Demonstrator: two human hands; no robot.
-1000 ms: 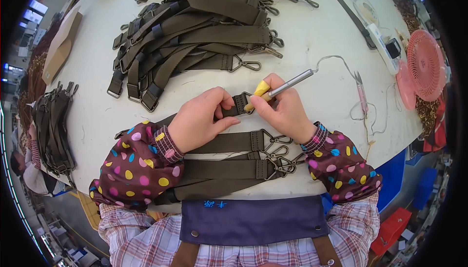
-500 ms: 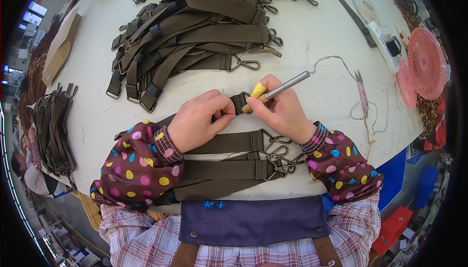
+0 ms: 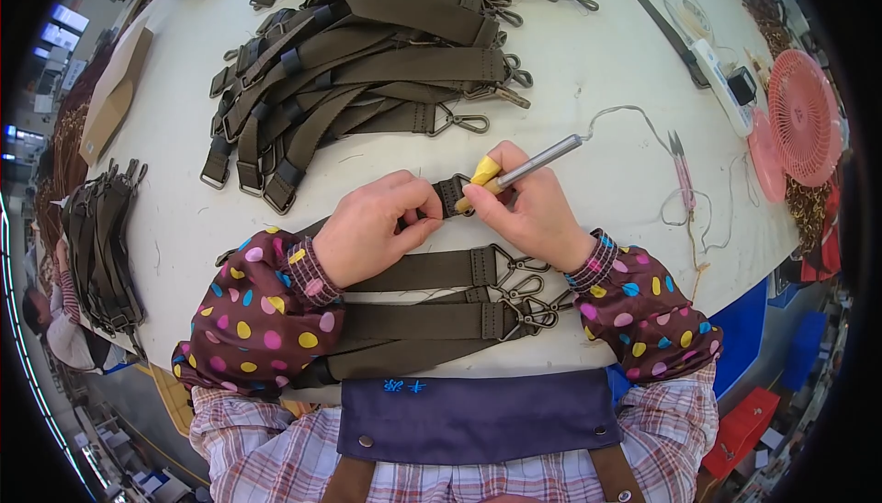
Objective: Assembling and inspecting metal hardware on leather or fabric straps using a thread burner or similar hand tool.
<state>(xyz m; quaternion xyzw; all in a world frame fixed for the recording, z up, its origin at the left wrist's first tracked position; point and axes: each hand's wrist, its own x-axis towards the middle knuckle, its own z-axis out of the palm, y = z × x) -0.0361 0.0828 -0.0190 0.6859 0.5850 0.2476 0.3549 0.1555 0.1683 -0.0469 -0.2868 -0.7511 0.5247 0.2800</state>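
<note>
2 hands pinch the strap end [image 3: 450,196] between them, right hand [image 3: 528,214] gripping a heated tool [image 3: 528,169].

Strap pile [image 3: 367,62] behind hands, fan [image 3: 804,117] far right, strap bundle [image 3: 101,237] left, clip straps [image 3: 441,319] nearest.

1. A sewing or strap-finishing workshop; a heap of olive webbing straps [image 3: 367,71] with metal clips covers the white surface [image 3: 588,62].
2. Thread snips [image 3: 682,172], a corded heated tool [image 3: 533,168] and more strap bundles [image 3: 101,246] lie around.
</note>
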